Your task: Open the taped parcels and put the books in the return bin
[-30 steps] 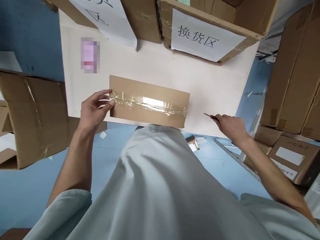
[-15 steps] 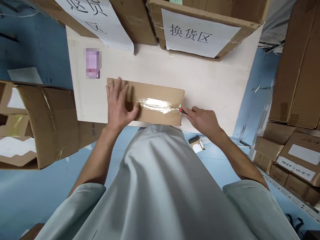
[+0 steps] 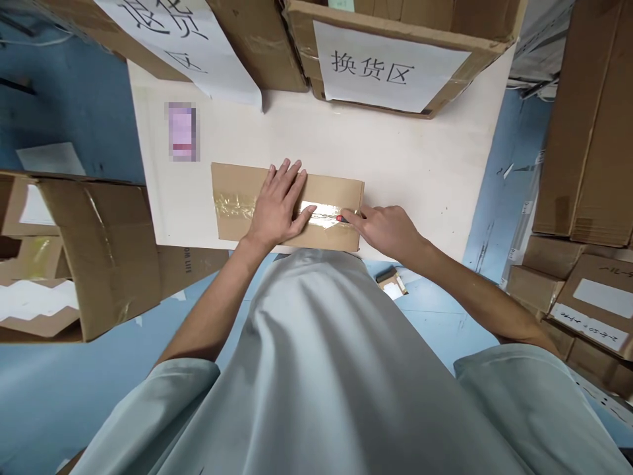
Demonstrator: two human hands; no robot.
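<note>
In the head view, my left hand point(image 3: 277, 208) lies flat across the middle of the brown cardboard box point(image 3: 332, 191), its fingers slightly fanned and its thumb held well out to the side. The box lies lengthwise on the white table point(image 3: 395, 152), at the edge nearest my body. My right hand point(image 3: 386, 227) is at the box's right end, fingers curled around the red-and-black cutter point(image 3: 341, 218); its tip is over the shiny clear tape point(image 3: 324, 211) that runs along the box, but I cannot tell whether the blade is in it. A blurred purple item point(image 3: 182, 132) lies toward the table's far left, well apart from my hands. At the far side stands an open carton point(image 3: 299, 46), a lettered white sheet point(image 3: 376, 69) on its front.
</note>
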